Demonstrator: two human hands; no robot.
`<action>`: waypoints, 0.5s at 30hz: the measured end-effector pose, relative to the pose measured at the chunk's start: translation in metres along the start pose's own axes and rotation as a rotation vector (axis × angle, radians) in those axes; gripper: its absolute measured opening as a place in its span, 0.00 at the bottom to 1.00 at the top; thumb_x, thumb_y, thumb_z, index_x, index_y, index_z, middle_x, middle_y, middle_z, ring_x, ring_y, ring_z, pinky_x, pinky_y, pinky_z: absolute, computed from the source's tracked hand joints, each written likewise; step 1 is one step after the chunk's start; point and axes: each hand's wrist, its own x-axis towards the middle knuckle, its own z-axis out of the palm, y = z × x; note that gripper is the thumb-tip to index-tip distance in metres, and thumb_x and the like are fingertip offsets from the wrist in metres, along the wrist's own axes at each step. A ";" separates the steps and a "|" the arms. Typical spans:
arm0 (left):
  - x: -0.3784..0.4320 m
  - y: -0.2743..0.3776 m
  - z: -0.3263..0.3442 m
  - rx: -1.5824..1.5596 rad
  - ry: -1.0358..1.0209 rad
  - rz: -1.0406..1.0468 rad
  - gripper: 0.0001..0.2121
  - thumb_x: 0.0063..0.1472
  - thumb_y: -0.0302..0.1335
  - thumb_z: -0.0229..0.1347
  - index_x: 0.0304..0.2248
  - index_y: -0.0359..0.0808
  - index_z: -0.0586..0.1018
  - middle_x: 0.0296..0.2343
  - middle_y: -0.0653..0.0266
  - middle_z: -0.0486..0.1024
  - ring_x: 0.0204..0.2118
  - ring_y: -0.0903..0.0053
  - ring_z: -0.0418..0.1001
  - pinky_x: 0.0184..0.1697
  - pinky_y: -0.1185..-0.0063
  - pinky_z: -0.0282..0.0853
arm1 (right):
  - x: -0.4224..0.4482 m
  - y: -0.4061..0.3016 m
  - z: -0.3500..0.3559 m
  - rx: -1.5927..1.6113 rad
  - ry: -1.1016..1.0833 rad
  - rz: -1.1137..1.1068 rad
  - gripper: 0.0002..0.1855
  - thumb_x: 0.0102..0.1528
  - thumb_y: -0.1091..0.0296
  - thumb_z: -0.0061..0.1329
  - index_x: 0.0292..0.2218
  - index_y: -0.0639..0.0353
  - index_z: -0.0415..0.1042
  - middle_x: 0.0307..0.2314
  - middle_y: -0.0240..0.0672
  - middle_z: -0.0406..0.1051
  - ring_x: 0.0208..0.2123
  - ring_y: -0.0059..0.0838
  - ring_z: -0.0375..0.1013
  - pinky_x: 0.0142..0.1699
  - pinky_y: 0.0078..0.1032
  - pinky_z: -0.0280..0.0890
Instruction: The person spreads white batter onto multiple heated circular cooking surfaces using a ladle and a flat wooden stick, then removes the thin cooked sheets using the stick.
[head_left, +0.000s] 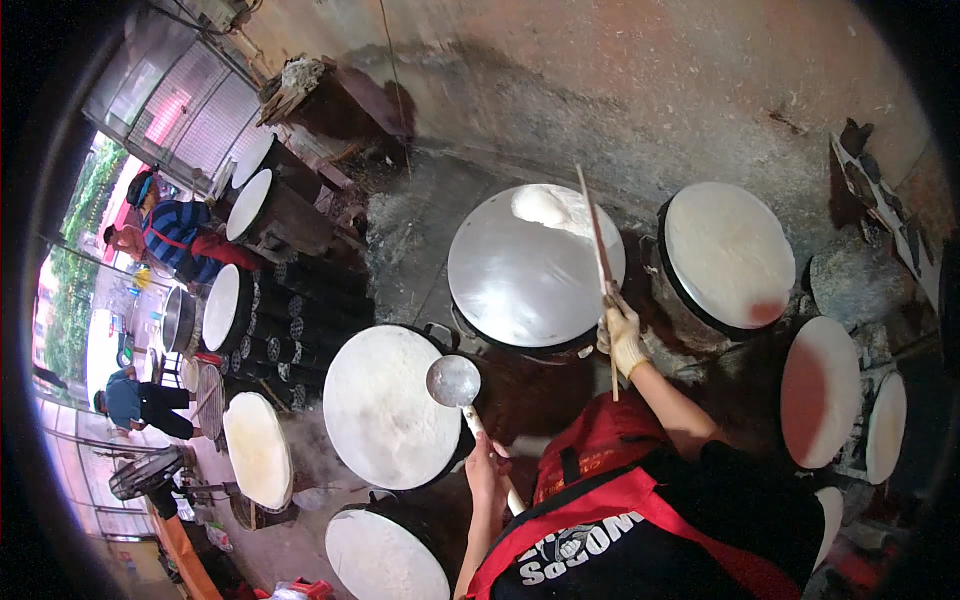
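Note:
My right hand (622, 337), in a pale knit work glove, grips a long thin wooden stick (595, 232). Its far end reaches over a shiny round metal griddle (517, 289). A white mound of batter or dough (551, 206) lies near the far edge of that griddle. My bare left hand (487, 469) is closed around the pale handle of a metal ladle (453, 381). The ladle's round bowl hangs over the right side of another round griddle (390, 420), whose top is covered with a thin white layer. Whether the bowl holds anything I cannot tell.
More white-covered round griddles stand around me, one at the right (727, 255) and one at lower left (386, 559). Perforated coal briquettes (274, 349) are stacked at left. Two people (176, 225) (142, 401) and a fan (146, 472) are farther left. A stained wall (600, 90) rises ahead.

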 end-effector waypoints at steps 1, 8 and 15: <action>-0.001 -0.002 -0.002 -0.005 -0.011 -0.021 0.17 0.63 0.40 0.44 0.21 0.38 0.68 0.16 0.70 0.64 0.15 0.87 0.56 0.16 0.87 0.49 | -0.009 -0.005 0.008 -0.035 -0.040 -0.018 0.15 0.56 0.62 0.44 0.46 0.44 0.69 0.10 0.24 0.57 0.06 0.16 0.51 0.09 0.20 0.46; -0.004 -0.009 0.013 -0.020 0.037 -0.075 0.16 0.63 0.37 0.44 0.23 0.34 0.70 0.16 0.72 0.60 0.18 0.87 0.56 0.17 0.88 0.50 | 0.023 -0.024 0.073 -0.382 -0.192 -0.055 0.16 0.53 0.53 0.47 0.42 0.45 0.71 0.10 0.23 0.57 0.07 0.16 0.54 0.10 0.19 0.49; -0.003 -0.033 0.038 -0.155 0.136 0.001 0.14 0.62 0.35 0.45 0.24 0.35 0.72 0.17 0.74 0.61 0.16 0.89 0.55 0.16 0.89 0.50 | 0.016 -0.081 0.023 -0.573 -0.459 0.137 0.16 0.55 0.54 0.44 0.41 0.53 0.69 0.11 0.23 0.56 0.08 0.14 0.51 0.10 0.19 0.43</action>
